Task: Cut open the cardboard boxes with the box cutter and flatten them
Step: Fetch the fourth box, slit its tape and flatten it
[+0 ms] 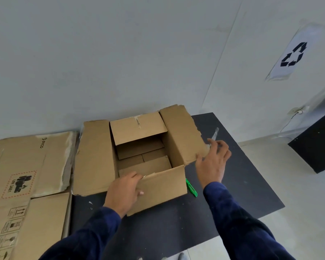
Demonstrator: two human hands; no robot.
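An open brown cardboard box [139, 147] stands on a black table [233, 184] against the wall, all four top flaps folded outward. My left hand [123, 192] grips the near flap at its left edge, thumb on the outside. My right hand [213, 160] has its fingers spread and touches the outer corner of the right flap [180, 134]. A green box cutter [191, 187] lies on the table just right of the box, between my two hands, held by neither. The box's inside shows only its folded bottom flaps.
Flattened cardboard [26, 184] with printed symbols lies in a pile to the left of the box. A strip of clear tape [215, 133] lies on the table behind my right hand. A black cabinet [315, 139] stands at the right, under a recycling sign [294, 55].
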